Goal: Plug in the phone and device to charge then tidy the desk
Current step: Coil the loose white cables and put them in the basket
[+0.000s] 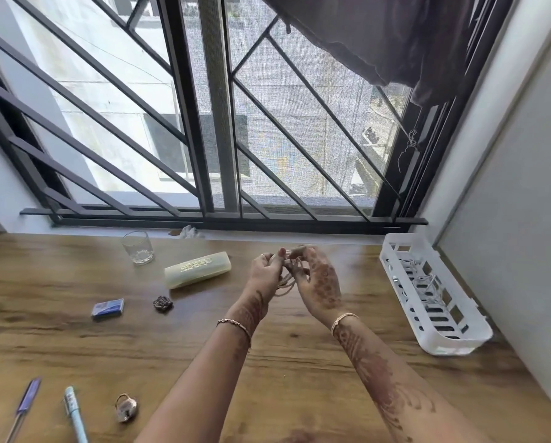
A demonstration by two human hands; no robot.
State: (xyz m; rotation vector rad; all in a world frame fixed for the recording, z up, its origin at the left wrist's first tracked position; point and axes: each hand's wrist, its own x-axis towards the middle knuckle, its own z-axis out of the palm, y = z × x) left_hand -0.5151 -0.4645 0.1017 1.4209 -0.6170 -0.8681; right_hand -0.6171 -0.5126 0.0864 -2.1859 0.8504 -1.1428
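Above the middle of the wooden desk [76, 343], both my hands hold a pale coiled cable [286, 281]. My left hand [266, 271] grips the coil, thumb up. My right hand [315, 281] pinches the cable's strands from the right side. Loops of the cable hang between the two palms. No phone shows in view. A white slotted basket [479, 334] lies at the right by the wall, with white cables [418, 276] inside it.
An empty glass [138, 247] stands near the window sill. A cream plastic case [197, 270], a small blue box [108, 309], a dark hair clip [163, 304], a padlock [126, 407] and two pens [74, 414] lie on the desk's left half.
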